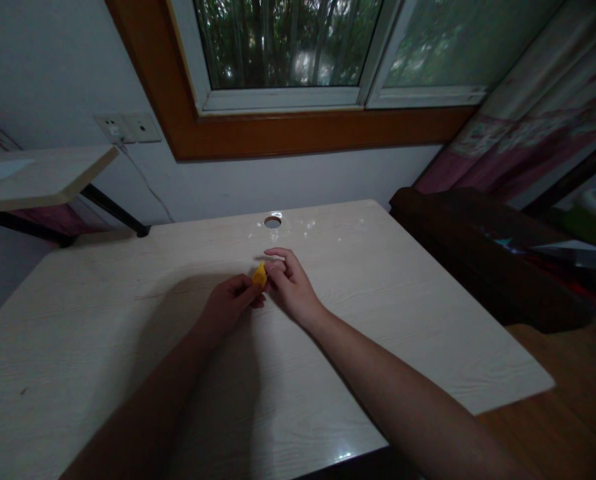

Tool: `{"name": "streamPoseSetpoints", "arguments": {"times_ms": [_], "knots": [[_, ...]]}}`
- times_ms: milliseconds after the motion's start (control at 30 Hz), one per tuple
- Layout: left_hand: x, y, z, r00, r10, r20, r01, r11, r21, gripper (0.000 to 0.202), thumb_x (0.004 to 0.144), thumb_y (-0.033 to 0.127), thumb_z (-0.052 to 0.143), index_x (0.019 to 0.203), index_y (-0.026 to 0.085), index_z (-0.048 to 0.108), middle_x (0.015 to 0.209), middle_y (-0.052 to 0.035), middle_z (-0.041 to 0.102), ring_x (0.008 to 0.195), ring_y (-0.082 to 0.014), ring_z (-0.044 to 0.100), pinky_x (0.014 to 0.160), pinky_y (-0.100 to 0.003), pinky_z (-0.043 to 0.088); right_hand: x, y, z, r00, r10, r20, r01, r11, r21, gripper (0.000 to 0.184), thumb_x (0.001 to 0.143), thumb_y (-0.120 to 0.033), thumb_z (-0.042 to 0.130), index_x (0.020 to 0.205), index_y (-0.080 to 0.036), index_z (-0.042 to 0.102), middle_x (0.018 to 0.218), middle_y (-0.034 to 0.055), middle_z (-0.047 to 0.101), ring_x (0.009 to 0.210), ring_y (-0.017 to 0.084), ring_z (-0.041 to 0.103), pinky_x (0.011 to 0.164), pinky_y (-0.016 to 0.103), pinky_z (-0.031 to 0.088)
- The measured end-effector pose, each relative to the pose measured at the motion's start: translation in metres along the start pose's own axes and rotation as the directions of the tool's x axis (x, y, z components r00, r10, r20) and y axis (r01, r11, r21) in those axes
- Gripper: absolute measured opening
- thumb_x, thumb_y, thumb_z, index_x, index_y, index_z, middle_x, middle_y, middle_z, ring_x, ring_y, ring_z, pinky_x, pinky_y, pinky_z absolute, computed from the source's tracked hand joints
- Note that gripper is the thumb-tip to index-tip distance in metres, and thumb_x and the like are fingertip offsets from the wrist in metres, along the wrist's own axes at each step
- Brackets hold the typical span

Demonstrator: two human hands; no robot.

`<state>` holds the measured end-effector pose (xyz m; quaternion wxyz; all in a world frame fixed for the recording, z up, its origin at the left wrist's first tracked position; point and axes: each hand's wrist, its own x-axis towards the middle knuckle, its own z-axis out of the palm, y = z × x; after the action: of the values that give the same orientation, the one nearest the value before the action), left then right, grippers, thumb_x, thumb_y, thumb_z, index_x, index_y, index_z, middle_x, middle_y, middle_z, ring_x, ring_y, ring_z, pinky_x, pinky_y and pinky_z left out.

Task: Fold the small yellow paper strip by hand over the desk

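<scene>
A small yellow-orange folded piece (pixel 260 275), perhaps paper, sits between my two hands over the middle of a pale wooden desk (pixel 128 347). My left hand (pixel 229 303) is curled, its fingertips pinching the piece's lower left edge. My right hand (pixel 289 283) pinches the piece from the right, with the index finger stretched above it. Most of the yellow piece is hidden by my fingers.
A round cable hole (pixel 273 221) lies at the desk's far edge, below a wood-framed window (pixel 288 60). A second tabletop (pixel 43 175) stands at the left by wall sockets (pixel 128 127). Dark furniture (pixel 483 260) and a curtain (pixel 538 120) stand on the right.
</scene>
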<state>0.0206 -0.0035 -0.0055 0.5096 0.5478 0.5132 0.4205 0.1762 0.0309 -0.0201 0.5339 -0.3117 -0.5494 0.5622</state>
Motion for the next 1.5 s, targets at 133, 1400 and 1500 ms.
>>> {"name": "streamPoseSetpoints", "arguments": {"times_ms": [133, 1400, 1500], "knots": [[0.001, 0.0, -0.001, 1.0, 0.005, -0.024, -0.005, 1.0, 0.024, 0.028, 0.081, 0.044, 0.064, 0.074, 0.017, 0.064, 0.068, -0.002, 0.068, 0.066, -0.0158, 0.065, 0.067, -0.027, 0.051, 0.002, 0.005, -0.001, 1.0, -0.006, 0.027, 0.007, 1.0, -0.027, 0.041, 0.08, -0.032, 0.07, 0.116, -0.026, 0.054, 0.082, -0.0025, 0.062, 0.065, 0.01, 0.056, 0.059, 0.024, 0.044], [0.003, 0.001, -0.007, 0.983, 0.067, -0.173, -0.069, 0.998, -0.008, 0.024, 0.079, 0.04, 0.067, 0.083, 0.016, 0.062, 0.074, -0.0017, 0.068, 0.067, -0.0143, 0.063, 0.068, -0.027, 0.051, 0.008, -0.004, -0.004, 0.991, 0.023, -0.134, -0.007, 0.993, 0.12, 0.032, 0.075, -0.028, 0.072, 0.103, -0.025, 0.058, 0.071, -0.0059, 0.059, 0.067, 0.011, 0.062, 0.068, 0.028, 0.053], [0.002, 0.003, -0.005, 0.983, 0.057, -0.174, -0.062, 0.998, -0.027, 0.028, 0.077, 0.042, 0.069, 0.087, 0.016, 0.063, 0.076, -0.0022, 0.069, 0.068, -0.0148, 0.064, 0.069, -0.028, 0.052, 0.006, -0.001, -0.002, 0.997, 0.038, -0.071, -0.03, 0.994, 0.103, 0.029, 0.076, -0.027, 0.071, 0.103, -0.024, 0.06, 0.071, -0.0047, 0.06, 0.067, 0.011, 0.063, 0.067, 0.028, 0.053]]}}
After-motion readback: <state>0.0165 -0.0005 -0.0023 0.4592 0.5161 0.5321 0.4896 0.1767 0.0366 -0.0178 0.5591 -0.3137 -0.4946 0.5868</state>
